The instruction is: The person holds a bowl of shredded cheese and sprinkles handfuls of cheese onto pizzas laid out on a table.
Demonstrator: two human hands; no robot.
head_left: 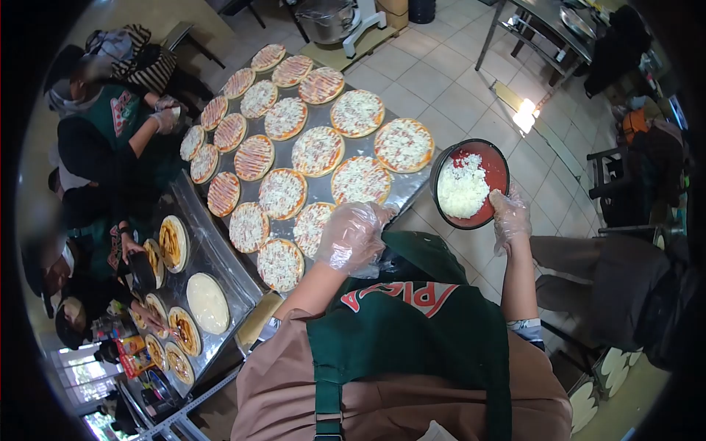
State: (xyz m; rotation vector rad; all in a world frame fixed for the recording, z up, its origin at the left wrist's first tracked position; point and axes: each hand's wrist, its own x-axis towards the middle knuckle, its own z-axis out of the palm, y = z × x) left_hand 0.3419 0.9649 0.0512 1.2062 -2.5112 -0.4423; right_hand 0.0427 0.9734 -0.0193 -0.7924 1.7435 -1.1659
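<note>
My right hand (511, 218), in a clear plastic glove, grips the rim of a bowl (499, 175), black outside and red inside. White grated cheese (463, 189) lies in the bowl, heaped toward its left side. My left hand (354, 237), also gloved, is curled in front of my apron at the near edge of the metal table. Its fingers are bunched, and whatever they hold is hidden. Close by it are a cheese-covered pizza (312, 226), partly hidden by the hand, and another pizza (360, 180) just beyond.
Several pizzas, some with cheese and some with striped sauce (254, 157), cover the metal table (406, 192). At left, co-workers handle sauced bases on a second table (239, 283), near a plain base (208, 303). A mixer bowl (327, 22) stands behind; a person (596, 287) is at right.
</note>
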